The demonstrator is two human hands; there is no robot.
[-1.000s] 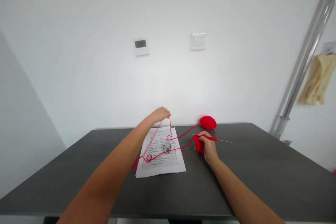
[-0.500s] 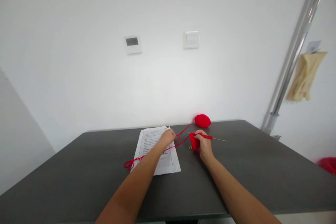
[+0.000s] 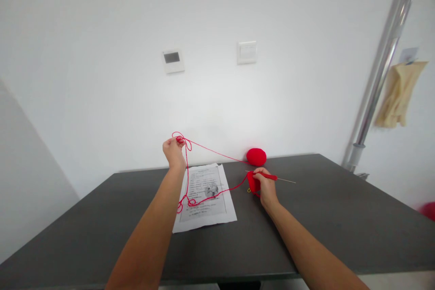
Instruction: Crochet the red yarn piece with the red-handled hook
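My left hand [image 3: 174, 150] is raised above the back left of the sheet, closed on red yarn [image 3: 212, 150] that loops around the fingers. One strand runs taut to the red yarn ball [image 3: 256, 157] at the table's back edge; another hangs down to loose loops on the printed paper [image 3: 207, 215]. In my right hand [image 3: 268, 186] are a crochet hook [image 3: 270, 176] with a red handle and a small red crocheted piece [image 3: 253, 182]. A small yellow ring-like marker [image 3: 249, 190] sits at the piece's lower edge. Yarn runs from the piece across the paper.
The dark table [image 3: 112, 217] stands against a white wall with a thermostat [image 3: 173, 61] and a switch [image 3: 247, 52]. To the right are a metal pipe [image 3: 380, 86] and hanging cream gloves [image 3: 399, 95]. Something red [image 3: 428, 210] shows at the right edge.
My left hand has moved left and up, drawing yarn from the ball, which shifted slightly left. The strand to the ball is now taut. My right hand keeps its hold.
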